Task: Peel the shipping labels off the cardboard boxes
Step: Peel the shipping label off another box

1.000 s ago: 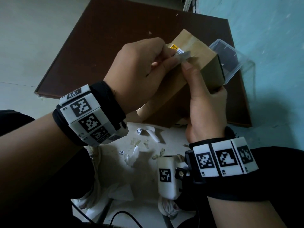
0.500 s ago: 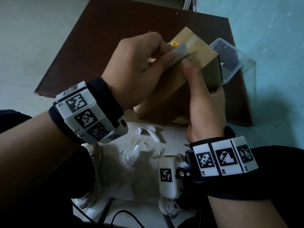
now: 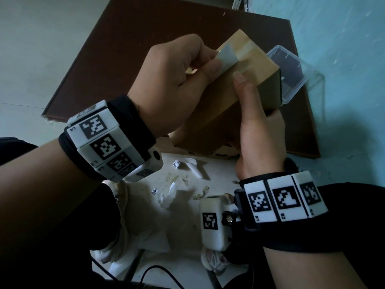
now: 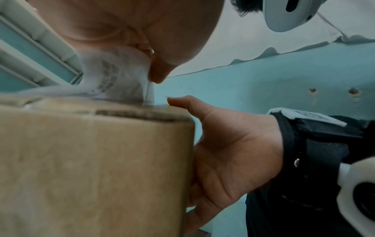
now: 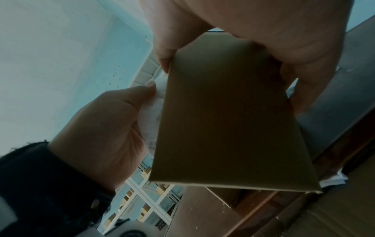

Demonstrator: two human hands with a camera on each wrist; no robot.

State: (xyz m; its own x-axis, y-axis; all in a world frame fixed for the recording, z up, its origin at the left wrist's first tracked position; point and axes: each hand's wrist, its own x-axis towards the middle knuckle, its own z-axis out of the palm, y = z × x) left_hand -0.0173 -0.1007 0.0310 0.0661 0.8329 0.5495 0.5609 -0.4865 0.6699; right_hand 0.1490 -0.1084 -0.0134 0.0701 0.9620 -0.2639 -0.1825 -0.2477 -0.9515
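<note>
Peeling in progress on a cardboard box (image 3: 227, 94) held up between both hands above a brown board (image 3: 145, 38). The left hand (image 3: 175, 84) has its thumb and forefinger closed in a pinch on the lifted flap of the shipping label (image 3: 227, 57); the left wrist view shows the flap rising steeply from the box face below those fingers while its far end remains stuck. The right hand (image 3: 258, 132) is wrapped around the box, thumb (image 3: 242, 88) laid flat just beside the peel line and the other fingers behind, apparently to brace the cardboard against the pull. A clear plastic container (image 3: 291, 74) sits beyond the right fingertips. Torn paper scraps (image 3: 179, 178) lie on the floor below both wrists, presumably discarded label pieces.
</note>
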